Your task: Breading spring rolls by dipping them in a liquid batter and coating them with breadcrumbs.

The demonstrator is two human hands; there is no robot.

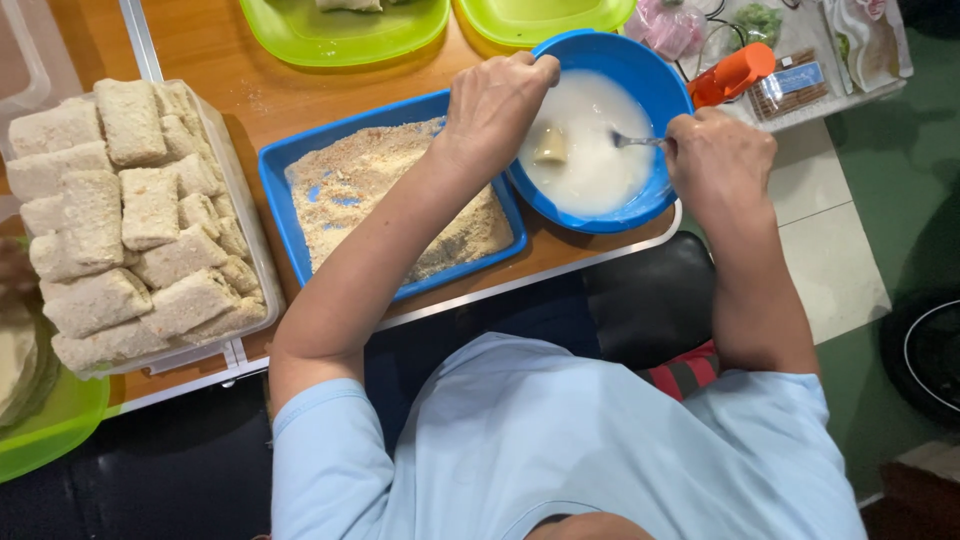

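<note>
blue bowl (660,85) of batter, left hand (495,100) gripping rim, right hand (718,160) pinching one fork (635,141), one roll (551,146)

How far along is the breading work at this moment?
Done: many breaded rolls are stacked in the clear container. In hand: the left hand grips the rim of the blue bowl, and the right hand holds a fork beside one roll lying in the white batter. Left: that roll is not yet in the crumb tray.
</note>
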